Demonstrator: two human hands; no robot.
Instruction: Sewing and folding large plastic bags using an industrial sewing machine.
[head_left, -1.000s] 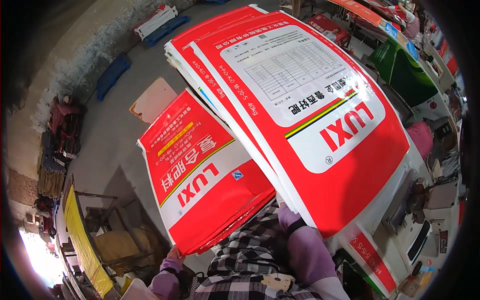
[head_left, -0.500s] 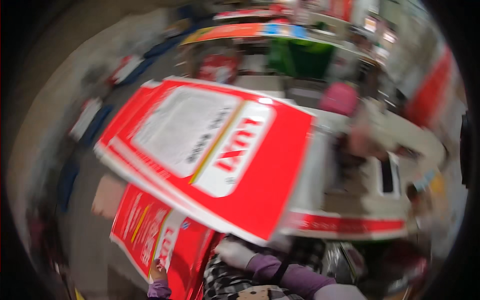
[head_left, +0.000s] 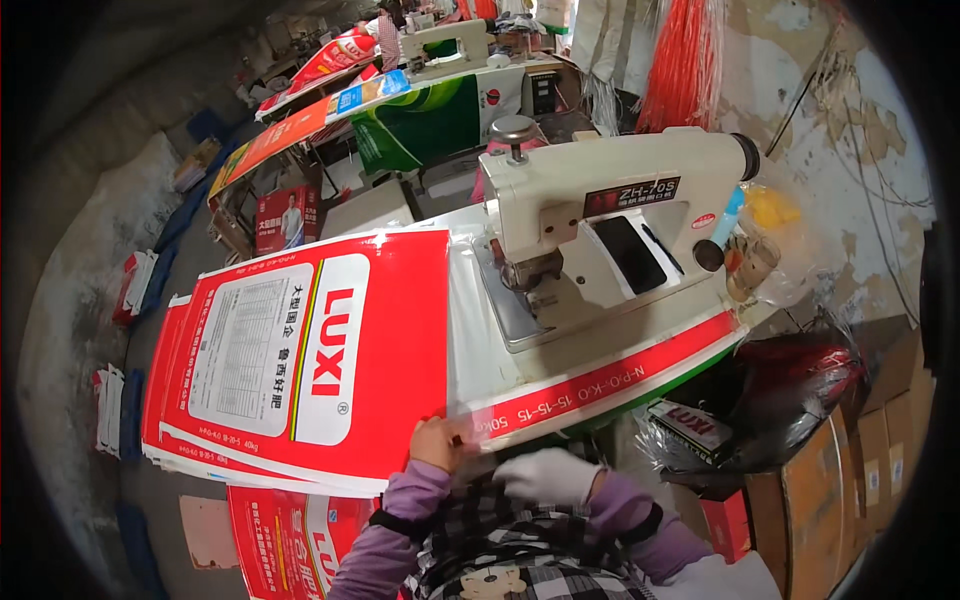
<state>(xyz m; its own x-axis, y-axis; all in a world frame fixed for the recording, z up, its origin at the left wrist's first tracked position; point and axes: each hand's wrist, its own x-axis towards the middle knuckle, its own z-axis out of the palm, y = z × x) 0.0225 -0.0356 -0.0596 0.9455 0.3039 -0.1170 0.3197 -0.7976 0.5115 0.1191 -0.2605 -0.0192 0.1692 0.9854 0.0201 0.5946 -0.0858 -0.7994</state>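
My bare left hand [head_left: 437, 445] is at the near right corner of a stack of flat red and white sacks [head_left: 405, 330]. Its fingers bend over the corner of the top sack, with the fingertips a little smeared. To its right, my white-gloved right hand [head_left: 550, 477] hovers over my checked apron [head_left: 470, 540], fingers loosely stretched and nothing visible in them. A cream sewing machine [head_left: 625, 190] stands on the white worktop beside the stack. Lower down at the left lie more red printed sacks [head_left: 290, 540], partly covered by the upper stack and my left sleeve.
A red-striped strip [head_left: 620, 370] runs along the worktop's front edge. Cardboard boxes [head_left: 820, 500] and a plastic-wrapped pack [head_left: 690, 430] sit at the lower right. Red strands [head_left: 685, 70] hang by the wall. Further off, a person [head_left: 385, 40] works among other tables and machines.
My left hand has risen from the lower sacks to the upper stack's corner. My right hand is now apart from the stack's near edge. The view has turned, bringing the sewing machine clearly into sight.
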